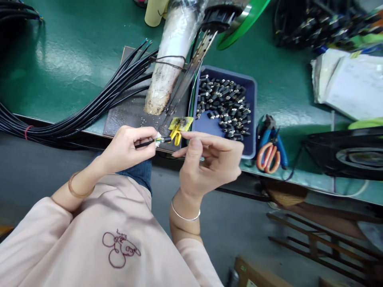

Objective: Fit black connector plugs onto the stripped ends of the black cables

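Observation:
My left hand (131,145) is closed around a black cable (144,144), with its thin coloured wires (161,140) pointing right. They meet a small black connector (167,139) at the jaws of a yellow clip (177,134). A dirty yellow sponge (186,122) lies by the clip. The tip of a soldering iron (182,85) comes down from above, close to the wires. My right hand (209,159) is just right of the clip, index finger stretched towards it and thumb apart. Nothing shows between its fingers; whether it touches the clip I cannot tell.
A blue tray (254,107) holds many black connectors. Right of it lie orange-handled pliers (268,157). Bundled black cables (98,101) run along the left. A plastic-wrapped white tube (170,59) slants down over the dark board (125,115). Papers (353,83) lie at the right.

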A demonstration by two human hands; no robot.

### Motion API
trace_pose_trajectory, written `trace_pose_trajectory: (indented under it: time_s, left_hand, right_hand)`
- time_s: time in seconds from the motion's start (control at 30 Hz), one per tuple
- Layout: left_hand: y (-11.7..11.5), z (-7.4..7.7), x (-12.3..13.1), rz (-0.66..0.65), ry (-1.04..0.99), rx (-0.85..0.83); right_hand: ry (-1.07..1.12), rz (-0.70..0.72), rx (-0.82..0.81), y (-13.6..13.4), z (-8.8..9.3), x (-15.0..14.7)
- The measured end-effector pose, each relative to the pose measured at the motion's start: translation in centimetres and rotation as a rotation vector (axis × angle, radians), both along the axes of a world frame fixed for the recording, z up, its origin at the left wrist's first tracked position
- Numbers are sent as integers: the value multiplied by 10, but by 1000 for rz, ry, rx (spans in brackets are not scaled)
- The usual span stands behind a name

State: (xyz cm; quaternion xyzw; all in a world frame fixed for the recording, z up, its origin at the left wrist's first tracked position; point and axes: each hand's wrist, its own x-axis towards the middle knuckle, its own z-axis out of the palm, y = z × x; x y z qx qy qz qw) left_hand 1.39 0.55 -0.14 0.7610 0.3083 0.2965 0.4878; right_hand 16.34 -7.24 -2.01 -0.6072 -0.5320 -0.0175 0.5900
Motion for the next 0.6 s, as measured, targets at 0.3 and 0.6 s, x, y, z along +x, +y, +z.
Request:
trace_pose_trajectory:
  time_s: [0.3,0.6]
  left_hand:
    - [-9,-5,-4,73,-100,-21]
    - [-12,-18,-2,221,-292,-48]
  right_hand:
    - [-151,141,-204,1,6,-2]
    - [-304,125,-16,1,3,-2]
